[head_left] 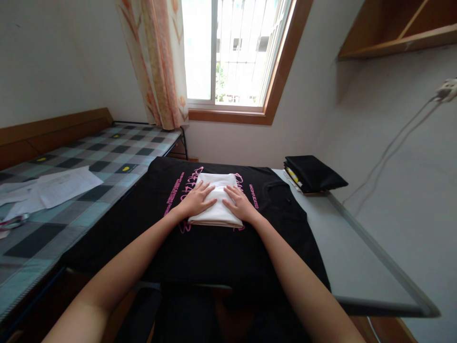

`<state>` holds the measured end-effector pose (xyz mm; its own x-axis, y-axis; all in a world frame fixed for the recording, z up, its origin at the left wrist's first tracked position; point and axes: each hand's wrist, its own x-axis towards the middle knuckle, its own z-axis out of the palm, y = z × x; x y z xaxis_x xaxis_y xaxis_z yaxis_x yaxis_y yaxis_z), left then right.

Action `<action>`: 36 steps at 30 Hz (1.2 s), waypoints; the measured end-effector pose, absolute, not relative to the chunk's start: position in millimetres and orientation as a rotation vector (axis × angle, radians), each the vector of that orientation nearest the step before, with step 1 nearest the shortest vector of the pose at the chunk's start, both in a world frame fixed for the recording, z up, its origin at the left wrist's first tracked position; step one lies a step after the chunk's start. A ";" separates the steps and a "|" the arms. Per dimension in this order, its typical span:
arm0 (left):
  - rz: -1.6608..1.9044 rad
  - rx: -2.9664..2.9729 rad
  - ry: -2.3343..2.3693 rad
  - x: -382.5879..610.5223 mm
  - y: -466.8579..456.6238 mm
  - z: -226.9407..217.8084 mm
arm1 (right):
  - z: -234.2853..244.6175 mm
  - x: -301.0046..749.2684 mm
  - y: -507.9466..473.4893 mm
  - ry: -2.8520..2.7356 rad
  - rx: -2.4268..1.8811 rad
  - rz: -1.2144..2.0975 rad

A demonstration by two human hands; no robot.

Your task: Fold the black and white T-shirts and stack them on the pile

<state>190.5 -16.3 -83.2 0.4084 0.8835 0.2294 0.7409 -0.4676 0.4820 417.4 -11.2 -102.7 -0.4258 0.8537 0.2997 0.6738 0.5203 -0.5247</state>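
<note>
A white cloth folded into a flat rectangle (216, 217) lies on a black T-shirt (214, 255) with pink lettering, which is spread over the table. My left hand (197, 197) rests flat on the cloth's left side, fingers spread and pointing inward. On the right side, my right hand (241, 202) lies flat on the same cloth, its fingers also spread. Both palms press on its upper face, and neither hand grips it. Part of the pink print is covered by the cloth and my hands.
The pale table (357, 257) runs out to the right, with a black pouch (314, 174) on papers at its back. Left of it stands a bed with a checked cover (82, 162), holding loose white papers (60, 188). A cord (392, 138) hangs along the right wall.
</note>
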 end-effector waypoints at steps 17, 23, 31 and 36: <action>0.523 2.482 1.491 192.1 -18.1 -79.5 | -102.1 416.9 -11.9 -2.226 -1.252 0.438; 0.529 2.499 1.494 191.6 -18.0 -80.6 | -100.2 416.7 -12.8 -2.243 -1.267 0.432; 0.513 2.498 1.488 191.4 -18.5 -78.9 | -101.5 416.9 -12.2 -2.237 -1.263 0.438; 0.517 2.496 1.491 191.9 -18.5 -78.9 | -101.1 416.8 -12.6 -2.228 -1.258 0.440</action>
<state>191.9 -18.5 -78.9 0.4342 0.8787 0.1985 0.8131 -0.4771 0.3335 416.8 -12.6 -101.1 -0.4192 0.8593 0.2931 0.6831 0.5112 -0.5216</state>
